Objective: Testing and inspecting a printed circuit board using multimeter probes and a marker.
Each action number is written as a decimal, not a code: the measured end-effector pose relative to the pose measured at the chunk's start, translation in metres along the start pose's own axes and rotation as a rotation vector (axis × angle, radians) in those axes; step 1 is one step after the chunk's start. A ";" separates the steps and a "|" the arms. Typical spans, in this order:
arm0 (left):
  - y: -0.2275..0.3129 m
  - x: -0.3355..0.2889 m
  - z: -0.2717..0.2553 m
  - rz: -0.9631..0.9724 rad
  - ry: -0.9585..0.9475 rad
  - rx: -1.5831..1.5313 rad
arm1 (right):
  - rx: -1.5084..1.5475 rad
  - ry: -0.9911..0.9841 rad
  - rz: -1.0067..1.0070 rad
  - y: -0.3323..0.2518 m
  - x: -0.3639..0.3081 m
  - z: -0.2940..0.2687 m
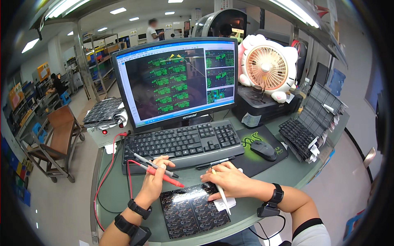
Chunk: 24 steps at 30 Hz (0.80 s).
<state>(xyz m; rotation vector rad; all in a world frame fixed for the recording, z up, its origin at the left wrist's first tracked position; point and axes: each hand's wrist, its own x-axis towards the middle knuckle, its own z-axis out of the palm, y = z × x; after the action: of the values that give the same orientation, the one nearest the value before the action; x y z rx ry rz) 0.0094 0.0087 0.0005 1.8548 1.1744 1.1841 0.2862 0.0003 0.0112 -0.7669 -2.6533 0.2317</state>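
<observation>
Glossy black circuit panel (193, 209)

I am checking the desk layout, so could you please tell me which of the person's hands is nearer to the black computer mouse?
Right. The right hand rests on the panel just below-left of the mouse; the left hand, holding probes, sits farther left.

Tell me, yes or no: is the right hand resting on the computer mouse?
No. The right hand lies on the dark circuit panel holding a white pen, while the mouse sits apart on its pad.
</observation>
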 end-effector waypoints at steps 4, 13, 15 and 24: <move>0.000 0.000 0.001 -0.016 0.038 0.021 | -0.051 -0.035 0.010 -0.001 0.002 0.001; -0.006 -0.005 0.000 0.025 0.114 0.066 | -0.059 -0.091 0.045 -0.009 0.000 -0.002; -0.010 -0.005 0.002 0.020 0.134 0.078 | -0.056 -0.062 0.036 -0.007 0.000 -0.001; -0.019 0.006 -0.004 0.012 0.120 -0.100 | -0.037 0.168 0.127 0.014 0.003 -0.019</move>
<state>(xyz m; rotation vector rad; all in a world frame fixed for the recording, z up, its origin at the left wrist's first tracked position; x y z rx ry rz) 0.0003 0.0223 -0.0114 1.7396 1.1480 1.3525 0.2981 0.0149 0.0256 -0.9258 -2.4610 0.1449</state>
